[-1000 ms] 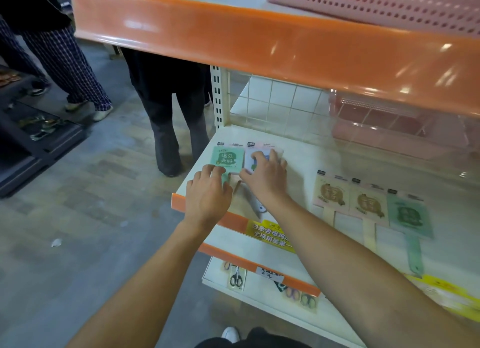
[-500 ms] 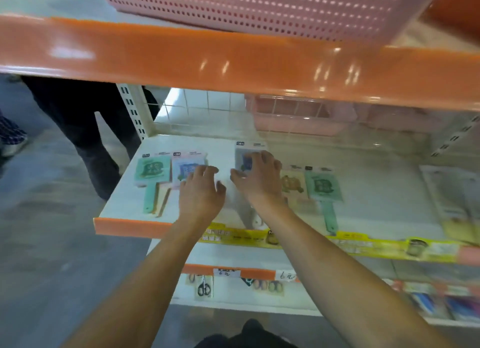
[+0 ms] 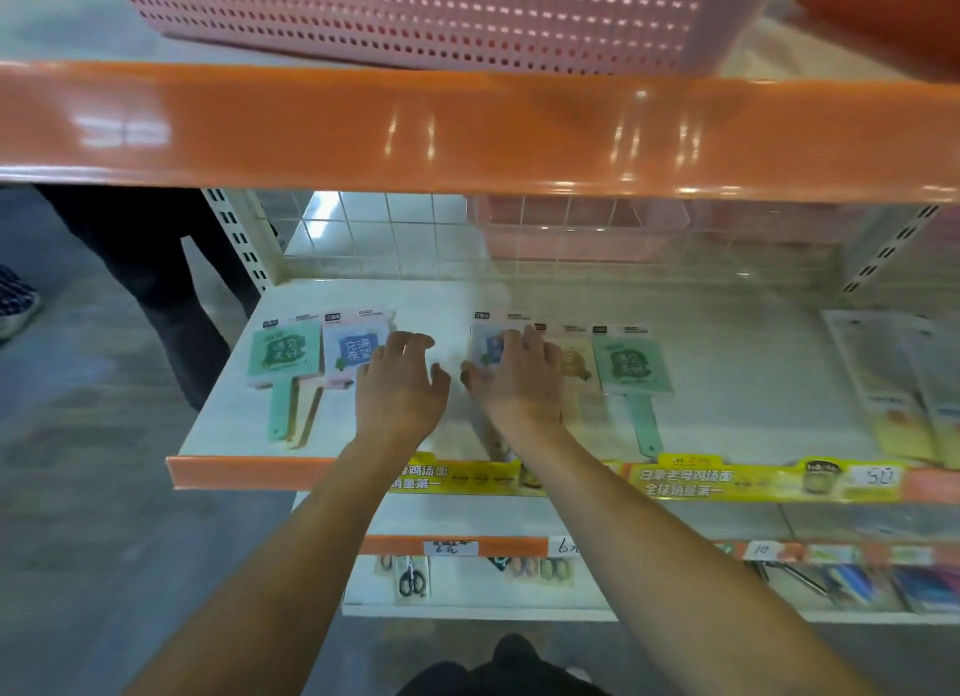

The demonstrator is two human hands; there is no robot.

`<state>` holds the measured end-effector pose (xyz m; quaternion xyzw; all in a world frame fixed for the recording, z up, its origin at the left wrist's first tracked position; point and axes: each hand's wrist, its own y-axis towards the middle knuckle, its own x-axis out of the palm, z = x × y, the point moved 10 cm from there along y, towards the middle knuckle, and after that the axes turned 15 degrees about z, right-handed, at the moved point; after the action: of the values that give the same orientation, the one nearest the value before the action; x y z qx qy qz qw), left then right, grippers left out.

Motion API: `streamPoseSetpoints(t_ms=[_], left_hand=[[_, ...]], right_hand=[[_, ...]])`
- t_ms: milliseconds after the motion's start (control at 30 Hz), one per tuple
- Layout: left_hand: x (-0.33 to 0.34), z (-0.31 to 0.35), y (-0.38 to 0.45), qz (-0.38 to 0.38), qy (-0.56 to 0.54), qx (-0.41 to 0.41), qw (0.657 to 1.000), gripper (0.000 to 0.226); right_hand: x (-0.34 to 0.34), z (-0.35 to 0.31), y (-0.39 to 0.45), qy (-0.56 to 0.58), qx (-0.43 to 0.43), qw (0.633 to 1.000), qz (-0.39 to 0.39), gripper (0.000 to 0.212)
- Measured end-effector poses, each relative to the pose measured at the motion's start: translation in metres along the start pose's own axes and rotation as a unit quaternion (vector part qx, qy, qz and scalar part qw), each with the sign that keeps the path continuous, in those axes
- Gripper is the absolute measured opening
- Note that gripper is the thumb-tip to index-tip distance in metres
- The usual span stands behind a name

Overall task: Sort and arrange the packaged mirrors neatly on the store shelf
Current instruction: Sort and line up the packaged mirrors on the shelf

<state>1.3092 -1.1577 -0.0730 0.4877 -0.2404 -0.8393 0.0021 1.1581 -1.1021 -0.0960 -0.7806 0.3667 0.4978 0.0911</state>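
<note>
Several packaged hand mirrors lie flat on the white shelf [image 3: 223, 425]. At the left, a green mirror [image 3: 284, 352] sits beside a pink-framed blue mirror [image 3: 349, 351]. My left hand [image 3: 400, 389] rests palm down, its loosely bent fingertips at that blue mirror's right edge. My right hand [image 3: 517, 378] lies flat with spread fingers on another blue mirror [image 3: 484, 343], thumb at its left edge. Just right of it lie a beige mirror [image 3: 575, 363], partly under my hand, and a green mirror [image 3: 631, 367].
An orange shelf lip [image 3: 467, 134] hangs overhead with a pink perforated basket [image 3: 415, 15] on it. A pink bin [image 3: 576, 228] stands behind the wire grid. Clear packages [image 3: 893, 373] lie far right. A person's legs [image 3: 145, 264] stand at left. Scissors [image 3: 413, 578] hang on the shelf below.
My right hand has slid a blue mirror rightward, away from the left pair and up against the beige one. My left hand has followed to the right. The camera view has swung right.
</note>
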Motion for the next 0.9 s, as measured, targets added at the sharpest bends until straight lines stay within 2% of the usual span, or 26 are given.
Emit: streamPoseSetpoints(t_ms=[367, 633, 900], left_hand=[[0.008, -0.008, 0.0, -0.012, -0.001, -0.01, 1.0, 0.033], [0.009, -0.01, -0.002, -0.007, -0.008, -0.009, 1.0, 0.033], [0.005, -0.013, -0.005, -0.005, -0.009, -0.014, 1.0, 0.034]], right_hand=[[0.012, 0.004, -0.017, -0.059, -0.035, 0.998, -0.01, 0.062], [0.011, 0.003, -0.016, -0.077, -0.049, 0.996, -0.019, 0.048], [0.013, 0.004, -0.016, -0.073, -0.049, 0.996, -0.021, 0.049]])
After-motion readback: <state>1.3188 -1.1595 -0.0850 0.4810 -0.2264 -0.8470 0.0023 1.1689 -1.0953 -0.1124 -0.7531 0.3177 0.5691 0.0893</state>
